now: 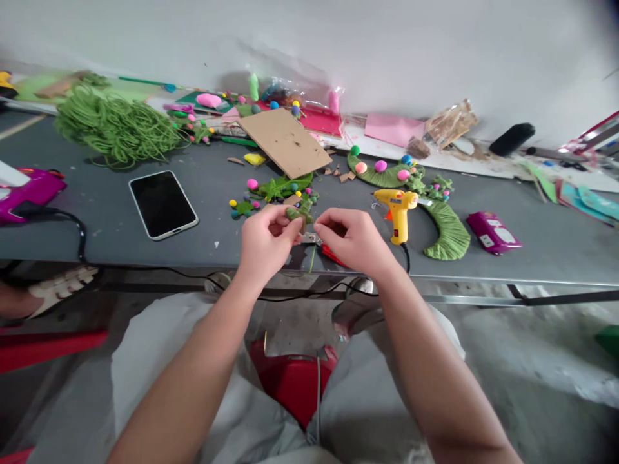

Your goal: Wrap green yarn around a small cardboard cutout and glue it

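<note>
My left hand point(268, 241) is closed on a small cardboard piece wrapped in green yarn point(304, 211), held just above the table's front edge. Beside it my right hand point(355, 238) is pinched, thumb against forefinger; what lies between them, if anything, is too small to make out. A thin green strand point(313, 259) hangs below the hands. Red-handled scissors point(333, 255) lie partly hidden under my right hand. Just behind the hands are green star shapes point(245, 207) with coloured pom-poms. To the right, a yellow glue gun point(399, 212) rests near a curved green yarn-wrapped form point(447, 232).
A phone point(163, 205) and a big heap of green yarn point(116, 125) lie to the left. Behind stands a cardboard sheet point(285, 142) among scraps. A purple packet point(493, 232) sits at right. A black cord point(178, 274) runs along the table's front edge.
</note>
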`<state>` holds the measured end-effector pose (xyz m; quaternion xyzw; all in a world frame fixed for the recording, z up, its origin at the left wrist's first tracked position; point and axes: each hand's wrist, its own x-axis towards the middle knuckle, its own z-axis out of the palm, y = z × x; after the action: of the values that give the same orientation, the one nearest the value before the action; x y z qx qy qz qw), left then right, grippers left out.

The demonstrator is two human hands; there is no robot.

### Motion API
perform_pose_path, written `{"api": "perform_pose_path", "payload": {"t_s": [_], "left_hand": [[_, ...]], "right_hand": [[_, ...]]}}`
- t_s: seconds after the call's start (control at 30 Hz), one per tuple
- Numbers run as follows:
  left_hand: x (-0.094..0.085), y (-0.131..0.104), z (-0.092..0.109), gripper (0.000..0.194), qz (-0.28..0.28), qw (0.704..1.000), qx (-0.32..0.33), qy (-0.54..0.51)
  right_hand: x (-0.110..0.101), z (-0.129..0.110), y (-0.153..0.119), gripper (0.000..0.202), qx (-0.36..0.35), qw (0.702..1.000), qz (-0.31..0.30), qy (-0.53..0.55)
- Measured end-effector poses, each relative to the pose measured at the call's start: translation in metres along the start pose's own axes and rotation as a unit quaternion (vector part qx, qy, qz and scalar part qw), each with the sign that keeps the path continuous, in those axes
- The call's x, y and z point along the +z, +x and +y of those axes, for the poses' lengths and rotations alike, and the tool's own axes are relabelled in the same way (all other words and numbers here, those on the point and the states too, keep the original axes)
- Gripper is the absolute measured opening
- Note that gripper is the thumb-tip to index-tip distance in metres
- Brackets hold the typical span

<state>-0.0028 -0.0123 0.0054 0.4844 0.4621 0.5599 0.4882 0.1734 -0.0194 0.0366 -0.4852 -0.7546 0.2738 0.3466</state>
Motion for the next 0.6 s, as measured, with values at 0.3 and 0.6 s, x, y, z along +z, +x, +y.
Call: {"api": "perform_pose_path", "payload": {"t_s": [0.3,0.6], "left_hand": [[-0.01,0.007,-0.003,0.02,-0.052,0.989,-0.064,-0.122],[-0.007,-0.001,-0.003,0.02,-0.081,0.996,-0.014,0.026]], "right_hand": [[0.01,0.011,0.002,0.022,0.0,0.999,-0.023,0.043],[-0.017,0.022,0.011,0.02,0.039,0.999,-0.022,-0.005]]}}
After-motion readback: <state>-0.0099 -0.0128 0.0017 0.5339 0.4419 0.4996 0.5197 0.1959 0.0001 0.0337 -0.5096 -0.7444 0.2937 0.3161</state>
